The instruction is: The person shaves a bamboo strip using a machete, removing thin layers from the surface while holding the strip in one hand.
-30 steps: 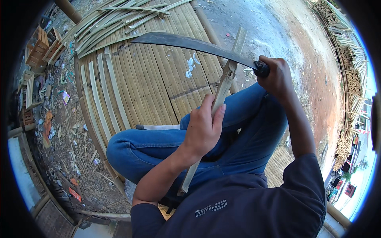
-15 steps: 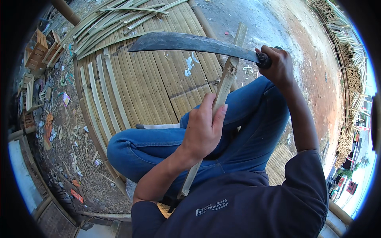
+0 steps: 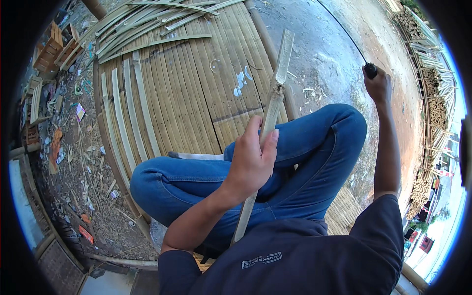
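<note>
My left hand [image 3: 253, 160] is wrapped round a split bamboo strip [image 3: 274, 101], which slants from my lap up and away past my knees. A rough node crosses the strip above my fingers. Out to the far right, my right hand [image 3: 378, 87] grips the black handle of a machete [image 3: 344, 29]. Its blade is seen edge-on as a thin dark line running up to the frame's top. Blade and bamboo are well apart.
I sit cross-legged on a bamboo-slat platform [image 3: 182, 98]. Several split strips [image 3: 123, 105] lie at its left, and a heap of longer strips [image 3: 157, 24] lies at the back. Wooden crates [image 3: 49, 46] and litter are on the ground at left; bundled poles [image 3: 435, 98] stand far right.
My right hand has swung the machete up and right, off the bamboo, its blade turning edge-on. The strip tilts slightly left, still in my left hand.
</note>
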A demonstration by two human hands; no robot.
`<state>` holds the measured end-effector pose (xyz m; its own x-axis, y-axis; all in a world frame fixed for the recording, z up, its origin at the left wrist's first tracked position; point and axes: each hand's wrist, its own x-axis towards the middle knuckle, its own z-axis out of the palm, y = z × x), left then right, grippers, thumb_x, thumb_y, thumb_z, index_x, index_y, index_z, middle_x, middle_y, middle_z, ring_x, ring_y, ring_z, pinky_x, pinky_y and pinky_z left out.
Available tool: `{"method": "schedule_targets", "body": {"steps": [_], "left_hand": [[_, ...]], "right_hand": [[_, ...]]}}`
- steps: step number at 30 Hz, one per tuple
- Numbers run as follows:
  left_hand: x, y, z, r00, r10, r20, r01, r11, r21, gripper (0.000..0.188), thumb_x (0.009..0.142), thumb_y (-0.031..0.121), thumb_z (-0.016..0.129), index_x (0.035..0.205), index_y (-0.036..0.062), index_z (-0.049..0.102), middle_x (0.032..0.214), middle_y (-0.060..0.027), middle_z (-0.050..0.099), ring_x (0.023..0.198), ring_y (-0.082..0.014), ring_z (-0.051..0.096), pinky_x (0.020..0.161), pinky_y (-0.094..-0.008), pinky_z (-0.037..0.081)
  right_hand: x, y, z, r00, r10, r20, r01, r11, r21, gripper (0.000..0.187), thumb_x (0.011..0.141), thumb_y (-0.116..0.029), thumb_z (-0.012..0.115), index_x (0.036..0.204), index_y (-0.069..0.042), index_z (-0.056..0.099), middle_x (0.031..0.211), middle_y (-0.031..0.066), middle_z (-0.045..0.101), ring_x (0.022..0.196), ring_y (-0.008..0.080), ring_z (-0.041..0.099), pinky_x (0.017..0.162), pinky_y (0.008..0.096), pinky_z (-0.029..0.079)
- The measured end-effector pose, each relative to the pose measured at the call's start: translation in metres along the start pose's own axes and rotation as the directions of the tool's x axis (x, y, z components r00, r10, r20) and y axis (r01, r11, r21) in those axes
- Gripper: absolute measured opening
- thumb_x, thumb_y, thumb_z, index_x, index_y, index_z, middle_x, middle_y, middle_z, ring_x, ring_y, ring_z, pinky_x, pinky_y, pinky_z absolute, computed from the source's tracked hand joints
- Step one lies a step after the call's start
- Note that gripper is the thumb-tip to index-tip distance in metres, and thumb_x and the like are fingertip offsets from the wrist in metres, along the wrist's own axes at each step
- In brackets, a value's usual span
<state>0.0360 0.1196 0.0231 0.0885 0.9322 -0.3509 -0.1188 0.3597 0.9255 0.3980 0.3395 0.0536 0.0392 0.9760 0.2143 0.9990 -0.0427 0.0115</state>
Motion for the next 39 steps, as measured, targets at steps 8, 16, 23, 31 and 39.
{"method": "schedule_targets", "body": {"steps": [8,16,23,31,39], "left_hand": [[0.016,-0.018,-0.002,0.989,-0.121,0.08,0.135,0.97,-0.202,0.032,0.106,0.028,0.048,0.126,0.0042,0.054,0.067,0.0008,0.049,0.048,-0.0021,0.039,0.042,-0.0195,0.033],[0.004,-0.015,0.008,0.994,0.105,-0.026,-0.099,0.979,0.178,0.03,0.106,0.019,0.043,0.119,-0.004,0.057,0.067,-0.014,0.056,0.058,-0.0204,0.057,0.059,-0.0362,0.046],[-0.004,-0.01,0.01,0.949,0.302,-0.091,-0.258,0.909,0.328,0.023,0.105,0.014,0.044,0.114,-0.0007,0.059,0.056,-0.0095,0.041,0.048,-0.0162,0.043,0.05,-0.0358,0.035],[-0.012,-0.004,0.015,0.95,0.305,-0.062,-0.266,0.899,0.349,0.023,0.104,0.011,0.045,0.115,-0.0023,0.059,0.057,-0.0119,0.044,0.047,-0.0208,0.044,0.05,-0.0375,0.036],[0.008,-0.009,0.011,0.987,0.16,-0.035,-0.131,0.901,0.413,0.034,0.105,0.018,0.043,0.124,-0.0088,0.052,0.074,-0.0237,0.057,0.067,-0.0362,0.056,0.063,-0.0446,0.044]], "right_hand": [[-0.05,-0.115,-0.024,0.971,-0.231,0.058,0.197,0.916,0.348,0.029,0.088,-0.033,0.072,0.085,-0.004,0.072,0.068,0.021,0.063,0.065,0.0388,0.065,0.06,0.0427,0.049],[-0.073,-0.148,-0.015,0.89,-0.456,0.035,0.432,0.864,0.26,0.022,0.07,-0.015,0.069,0.091,-0.008,0.072,0.075,0.0184,0.067,0.073,0.0389,0.066,0.07,0.0488,0.053],[-0.06,-0.148,-0.027,0.862,-0.505,-0.035,0.501,0.843,0.197,0.014,0.069,-0.014,0.068,0.082,-0.01,0.067,0.072,0.0171,0.066,0.07,0.0384,0.065,0.065,0.0486,0.052],[0.0,-0.101,-0.018,0.948,-0.307,-0.081,0.306,0.952,-0.018,0.021,0.078,-0.021,0.066,0.096,-0.012,0.074,0.081,0.0189,0.071,0.077,0.0379,0.069,0.07,0.0474,0.055],[-0.012,-0.047,-0.024,0.996,-0.075,-0.057,0.086,0.972,0.219,0.03,0.086,-0.032,0.073,0.087,-0.002,0.072,0.072,0.0199,0.067,0.068,0.0343,0.069,0.064,0.0419,0.051]]}}
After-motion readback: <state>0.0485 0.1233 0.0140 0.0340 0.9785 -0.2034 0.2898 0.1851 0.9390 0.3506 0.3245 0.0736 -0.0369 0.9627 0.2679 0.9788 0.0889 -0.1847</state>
